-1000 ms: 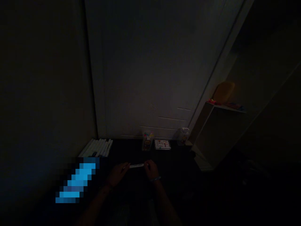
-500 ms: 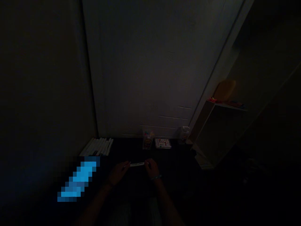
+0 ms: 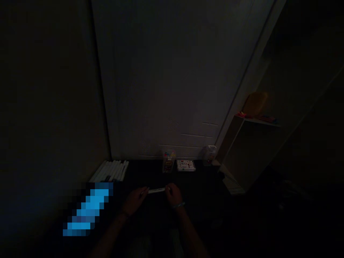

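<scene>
Hands (image 3: 174, 195) clamped on both ends of white pen (image 3: 156, 191), colourful tips (image 3: 170, 154) inside clear container (image 3: 168, 166) beyond

my left hand (image 3: 135, 199) and right hand (image 3: 174, 194) cover the ends of the slim white stick (image 3: 156, 190), its markings too small to read. my forearms (image 3: 191, 233) run out at the bottom edge, coarse blue blocks (image 3: 92, 204) hide whatever is on my left, and the flat box (image 3: 186, 165) bears illegible print.

no readable text, scene too dark
</scene>
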### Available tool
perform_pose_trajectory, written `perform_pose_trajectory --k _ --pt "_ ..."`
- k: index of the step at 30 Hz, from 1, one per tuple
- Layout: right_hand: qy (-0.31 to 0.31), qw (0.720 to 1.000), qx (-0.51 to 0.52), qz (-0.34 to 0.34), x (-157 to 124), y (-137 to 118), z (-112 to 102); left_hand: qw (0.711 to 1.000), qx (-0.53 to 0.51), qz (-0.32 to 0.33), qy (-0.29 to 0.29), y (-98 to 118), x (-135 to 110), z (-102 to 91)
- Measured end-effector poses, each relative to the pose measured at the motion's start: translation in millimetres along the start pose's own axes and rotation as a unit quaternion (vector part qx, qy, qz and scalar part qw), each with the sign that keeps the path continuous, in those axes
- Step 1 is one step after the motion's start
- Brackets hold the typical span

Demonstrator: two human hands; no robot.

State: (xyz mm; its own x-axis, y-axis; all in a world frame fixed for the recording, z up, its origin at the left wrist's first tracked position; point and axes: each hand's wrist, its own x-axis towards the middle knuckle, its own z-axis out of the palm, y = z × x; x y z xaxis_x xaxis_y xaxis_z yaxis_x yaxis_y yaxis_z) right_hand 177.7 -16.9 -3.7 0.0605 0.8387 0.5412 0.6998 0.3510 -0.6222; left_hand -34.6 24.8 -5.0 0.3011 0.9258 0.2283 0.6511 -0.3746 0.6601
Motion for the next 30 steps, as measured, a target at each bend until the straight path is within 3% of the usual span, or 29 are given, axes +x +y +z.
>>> perform_pose_trajectory --k 30 --pt "-0.001 0.999 -0.037 -0.016 -1.0 2.3 0.5 0.999 0.041 0.019 0.012 5.1 -1.9 -0.2"
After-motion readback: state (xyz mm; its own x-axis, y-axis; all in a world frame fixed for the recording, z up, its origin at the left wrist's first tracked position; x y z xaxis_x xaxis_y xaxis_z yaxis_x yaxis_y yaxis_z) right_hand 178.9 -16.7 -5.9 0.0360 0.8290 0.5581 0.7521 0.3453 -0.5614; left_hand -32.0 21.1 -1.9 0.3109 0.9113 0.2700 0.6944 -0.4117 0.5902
